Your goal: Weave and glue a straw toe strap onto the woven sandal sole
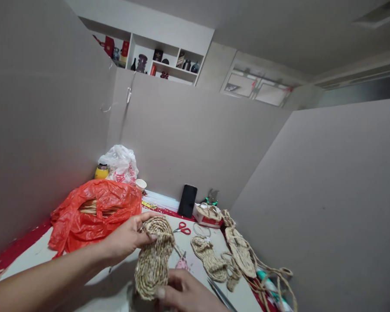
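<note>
A woven straw sole (pixel 152 258), coiled in rows and narrowed at the middle, is held up above the table between both hands. My left hand (pixel 131 238) pinches its upper end, thumb across the front face. Around the lower right edge, my right hand (pixel 185 292) has its thumb on the front, with the other fingers partly hidden. Just behind the sole lies a small pink-handled tool (pixel 182 263), partly covered. Red-handled scissors (pixel 183 228) rest farther back. To the right is another woven sole (pixel 209 258), and near my right hand lie metal tweezers or similar blades (pixel 221 294).
An orange-red plastic bag (pixel 94 208) with straw strips inside sits at left. At the back stand a white bag (pixel 120 162), a yellow jar (pixel 101 171), a paper cup (pixel 141 185), a phone (pixel 187 200) and green-handled pliers (pixel 212 197). Rope (pixel 273 271) trails at right. Grey partitions (pixel 188 143) surround the table.
</note>
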A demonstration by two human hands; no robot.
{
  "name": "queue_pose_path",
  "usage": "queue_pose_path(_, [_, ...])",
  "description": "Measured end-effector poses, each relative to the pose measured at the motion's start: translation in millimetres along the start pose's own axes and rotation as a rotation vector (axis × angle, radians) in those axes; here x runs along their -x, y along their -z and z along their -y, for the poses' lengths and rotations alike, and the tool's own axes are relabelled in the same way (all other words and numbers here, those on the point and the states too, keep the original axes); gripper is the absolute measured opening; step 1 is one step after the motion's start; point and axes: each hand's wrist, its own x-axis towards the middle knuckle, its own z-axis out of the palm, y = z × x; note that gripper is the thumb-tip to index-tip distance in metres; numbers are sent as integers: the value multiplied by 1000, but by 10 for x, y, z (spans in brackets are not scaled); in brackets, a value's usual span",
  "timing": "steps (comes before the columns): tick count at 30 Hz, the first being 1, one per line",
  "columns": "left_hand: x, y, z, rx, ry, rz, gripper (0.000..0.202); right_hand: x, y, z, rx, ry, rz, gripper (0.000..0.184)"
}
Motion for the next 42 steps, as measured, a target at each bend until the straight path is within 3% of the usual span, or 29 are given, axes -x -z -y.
queue_pose_path(3, [-63,54,91,-7,20,-57,44,191,171,-67,-15,-51,-323,40])
queue_pose_path(7, [-89,42,241,-57,93,-72,36,349,210,69,101,154,-672,42])
queue_pose_path(12, [-95,38,406,-67,219,-70,38,368,337,324,221,261,-775,45])
queue_pose_path(15, [-136,124,469,-133,301,-146,44,406,637,380,221,278,-858,32])
queue_pose_path(20, [-249,323,503,-197,334,-235,63,562,1046,317,128,237,-984,33])
queue_pose_path(24, [-304,405,445,-483,205,-346,68,624,933,257,-4,161,-867,39])
queue_pose_path(29, [-127,169,308,-852,-227,-444,47,577,483,246,-408,110,-486,43])
queue_pose_path(32, [44,-59,307,-1004,-508,-267,24,509,248,229,-581,84,-267,50])
queue_pose_path(35, [133,-182,347,-1017,-757,-92,25,428,101,192,-672,68,-83,55])
queue_pose_path(38, [144,-195,366,-1034,-794,-67,17,359,23,148,-730,90,66,56])
queue_pose_path(42, [138,-169,388,-1017,-820,-132,15,317,-34,83,-789,123,147,55])
